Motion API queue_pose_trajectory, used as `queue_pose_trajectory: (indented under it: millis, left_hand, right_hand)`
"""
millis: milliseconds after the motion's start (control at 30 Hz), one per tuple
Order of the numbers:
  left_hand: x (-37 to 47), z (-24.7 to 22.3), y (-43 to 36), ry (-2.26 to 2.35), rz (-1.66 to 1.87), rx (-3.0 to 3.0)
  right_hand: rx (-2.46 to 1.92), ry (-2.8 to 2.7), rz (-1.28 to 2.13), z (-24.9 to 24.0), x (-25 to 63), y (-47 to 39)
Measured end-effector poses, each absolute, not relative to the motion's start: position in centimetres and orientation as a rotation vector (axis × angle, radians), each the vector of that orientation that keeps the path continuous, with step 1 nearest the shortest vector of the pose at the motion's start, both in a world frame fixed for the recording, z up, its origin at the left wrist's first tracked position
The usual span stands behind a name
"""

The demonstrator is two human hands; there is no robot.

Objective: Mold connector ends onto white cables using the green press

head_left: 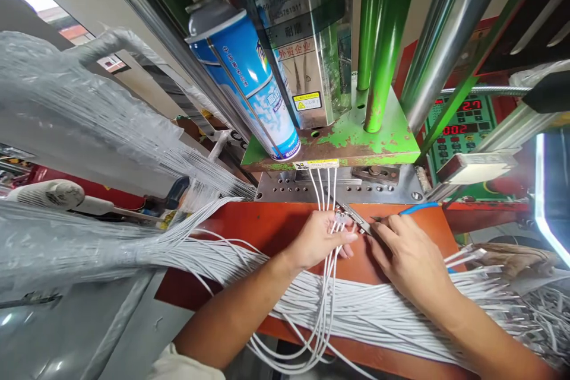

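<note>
My left hand [314,240] is closed around several thin white cables [328,285] above the orange-red work surface [267,228]. Small clear or metallic pieces show on the cables at its fingertips, too small to make out. From that hand the cables run up under the machine's green plate and hang down in loops towards me. My right hand [407,252] grips a pair of pliers [357,219] with blue handles. Their metal jaws reach left to the cables at my left fingertips; whether they touch cannot be told.
A thick bundle of white cables [369,303] crosses the table's front, with connector ends at the right. The green press plate [351,145] overhangs a drilled metal block [285,187]. A blue spray can [249,83] stands on the plate. A control panel [463,124] is at the right.
</note>
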State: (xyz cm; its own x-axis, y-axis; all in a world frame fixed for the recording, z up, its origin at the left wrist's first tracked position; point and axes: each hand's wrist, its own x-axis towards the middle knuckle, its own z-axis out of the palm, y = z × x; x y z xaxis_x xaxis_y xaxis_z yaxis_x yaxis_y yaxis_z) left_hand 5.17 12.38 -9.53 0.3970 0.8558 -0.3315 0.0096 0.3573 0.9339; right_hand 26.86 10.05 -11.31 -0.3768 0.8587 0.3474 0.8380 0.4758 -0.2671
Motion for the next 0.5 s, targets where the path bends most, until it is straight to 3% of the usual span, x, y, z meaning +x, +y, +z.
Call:
queue_pose_trajectory:
  millis: [267,500]
  left_hand:
    - [4.7,-8.7,13.1,0.860,0.776,0.913]
    - [4.8,-8.0,12.9,0.793,0.903,0.918]
  right_hand:
    - [-1.457,-2.306,-0.157,-11.2,32.4,10.7]
    - [-1.471,-2.400,-0.077,-10.4,33.7,11.6]
